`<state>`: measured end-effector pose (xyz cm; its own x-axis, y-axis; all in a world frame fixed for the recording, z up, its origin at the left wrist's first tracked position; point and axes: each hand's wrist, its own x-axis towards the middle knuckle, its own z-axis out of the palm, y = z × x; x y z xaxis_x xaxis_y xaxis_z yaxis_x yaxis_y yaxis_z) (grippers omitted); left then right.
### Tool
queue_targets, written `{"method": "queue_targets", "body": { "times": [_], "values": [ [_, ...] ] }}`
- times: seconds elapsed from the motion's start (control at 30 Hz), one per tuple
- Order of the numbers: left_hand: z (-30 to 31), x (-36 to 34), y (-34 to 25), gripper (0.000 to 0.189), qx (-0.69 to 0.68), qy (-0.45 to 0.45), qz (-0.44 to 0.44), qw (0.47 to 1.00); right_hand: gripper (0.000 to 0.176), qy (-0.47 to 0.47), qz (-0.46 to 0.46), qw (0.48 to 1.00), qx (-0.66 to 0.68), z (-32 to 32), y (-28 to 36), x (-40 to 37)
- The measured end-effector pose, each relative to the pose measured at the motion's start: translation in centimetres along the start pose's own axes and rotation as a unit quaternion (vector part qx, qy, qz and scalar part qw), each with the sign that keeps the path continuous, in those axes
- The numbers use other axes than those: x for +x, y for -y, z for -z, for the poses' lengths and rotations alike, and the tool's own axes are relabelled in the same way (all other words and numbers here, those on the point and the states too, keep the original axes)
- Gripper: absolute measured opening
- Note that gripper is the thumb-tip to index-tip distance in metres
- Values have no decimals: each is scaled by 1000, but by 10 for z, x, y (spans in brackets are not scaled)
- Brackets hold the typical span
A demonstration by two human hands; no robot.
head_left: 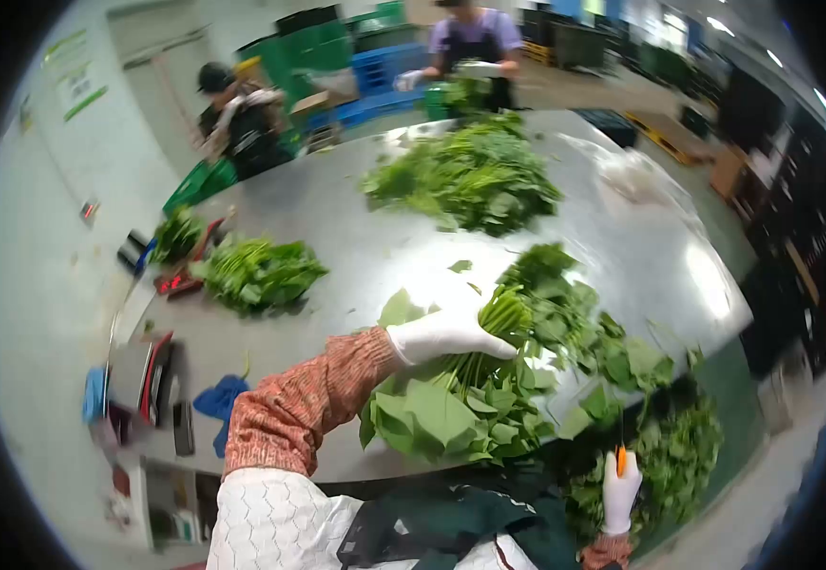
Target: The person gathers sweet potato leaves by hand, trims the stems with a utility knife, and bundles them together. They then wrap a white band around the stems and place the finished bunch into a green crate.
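Note:
My left hand, in a white glove, is wrapped round the pale green stems of a bunch of leafy greens over the metal table. The broad leaves hang toward my body, while the cut-looking stem ends point up and away. Low on the right, my gloved right hand is closed on an orange-handled knife; its thin blade is hard to make out. That hand is beside a heap of greens below the table edge. Loose greens lie just right of the held bunch.
A large pile of greens covers the table's far middle. At the left, another bunch lies near a red-lit device, perhaps a scale. A clear plastic bag is at the far right. Two people stand across the table.

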<state>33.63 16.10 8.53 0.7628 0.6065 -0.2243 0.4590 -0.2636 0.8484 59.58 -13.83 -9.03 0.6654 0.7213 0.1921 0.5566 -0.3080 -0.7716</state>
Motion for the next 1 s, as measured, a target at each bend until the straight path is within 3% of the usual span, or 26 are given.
{"method": "queue_targets", "body": {
  "times": [0.1, 0.13, 0.17, 0.23, 0.37, 0.43, 0.5, 0.57, 0.63, 0.8, 0.83, 0.87, 0.9, 0.93, 0.97, 1.0],
  "values": [
    [45, -52, 55, 65, -205, -136, -50, 968, 17, 83, -4, 996, 24, -20, 30, 14],
    [68, -76, 52, 45, -311, -145, 20, 939, 17, 91, 20, 996, 15, -20, 38, 21],
    [79, -81, 89, 29, -348, -213, 15, 913, 17, 98, 38, 994, 7, -28, 38, 29],
    [108, -97, 130, 26, -348, -289, 68, 890, 17, 113, 19, 993, -10, -36, 59, 41],
    [170, -132, 164, 21, -274, -270, 78, 920, 16, 125, 25, 991, -37, -49, 77, 60],
    [208, -144, 170, 21, -232, -281, 162, 917, 12, 151, 33, 988, -14, -49, 102, 60],
    [242, -143, 171, 22, -231, -325, 63, 915, 12, 157, 38, 986, -32, -57, 112, 65],
    [283, -144, 163, 21, -315, -334, 44, 887, 12, 163, 37, 984, -56, -66, 124, 69],
    [332, -126, 183, 15, -419, -333, 108, 838, 11, 175, 36, 981, -72, -72, 138, 74],
    [391, -54, 271, 30, -204, -437, 169, 860, 13, 144, 55, 982, -105, -83, 166, 85],
    [399, -40, 306, 33, -161, -459, 180, 855, 13, 142, 46, 983, -111, -85, 170, 86],
    [405, -23, 378, 40, 5, -486, 237, 841, 13, 124, 50, 985, -107, -89, 172, 88],
    [401, -14, 432, 47, 154, -464, 388, 781, 13, 127, 45, 984, -113, -90, 173, 88],
    [378, -13, 402, 53, 177, -448, 523, 704, 13, 132, 40, 983, -119, -88, 173, 87],
    [366, -8, 385, 54, 206, -413, 586, 666, 12, 135, 35, 982, -126, -87, 171, 86],
    [380, -5, 451, 48, 175, -467, 569, 654, 12, 115, 36, 989, -89, -90, 162, 84]
  ]
}}
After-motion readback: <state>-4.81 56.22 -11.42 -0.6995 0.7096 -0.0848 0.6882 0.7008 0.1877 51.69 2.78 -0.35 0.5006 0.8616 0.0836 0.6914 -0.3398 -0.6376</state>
